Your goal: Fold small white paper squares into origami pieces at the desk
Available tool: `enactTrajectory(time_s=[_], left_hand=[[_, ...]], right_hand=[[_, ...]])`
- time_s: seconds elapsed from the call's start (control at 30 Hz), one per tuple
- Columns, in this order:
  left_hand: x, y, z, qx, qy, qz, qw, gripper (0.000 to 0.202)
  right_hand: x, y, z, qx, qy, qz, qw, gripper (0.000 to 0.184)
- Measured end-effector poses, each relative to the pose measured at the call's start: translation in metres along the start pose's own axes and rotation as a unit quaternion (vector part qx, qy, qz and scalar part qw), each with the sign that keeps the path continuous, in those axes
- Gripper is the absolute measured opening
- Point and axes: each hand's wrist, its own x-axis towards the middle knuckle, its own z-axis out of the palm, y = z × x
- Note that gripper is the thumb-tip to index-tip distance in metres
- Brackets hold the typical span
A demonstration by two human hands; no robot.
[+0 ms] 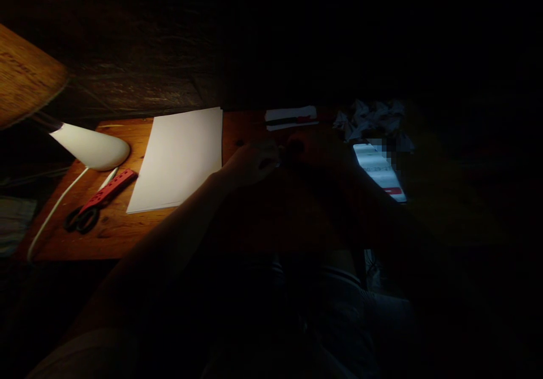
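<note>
My left hand (258, 161) is over the middle of the wooden table, its fingers curled together in a pinch. A tiny pale bit shows at its fingertips, too small and dark to name. Close beside it, my right hand (311, 148) lies in deep shadow with its fingers bent inward toward the left one. What is between the two hands is hidden by the dark. Left of my left hand lies a stack of white paper sheets (182, 158). Beyond the hands, a black and red tool (292, 120), perhaps a cutter, rests on a small white paper (271, 113).
A lamp with a white base (95, 147) stands at left, its cord hanging over the table edge. Near it lie black-handled scissors (87, 219) and a red strip (110, 189). At right are a lit phone (377, 169) and several small folded white papers (360, 120) on the wooden table (114, 243).
</note>
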Motion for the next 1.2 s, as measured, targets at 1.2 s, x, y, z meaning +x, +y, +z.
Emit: enactTrajectory(time_s=[1.2], left_hand=[[0.0,-0.001,0.003,0.018,-0.019,-0.003,1.0,0.026]], right_hand=[[0.007,0.011,0.02,0.073,0.014,-0.007,0.997,0.021]])
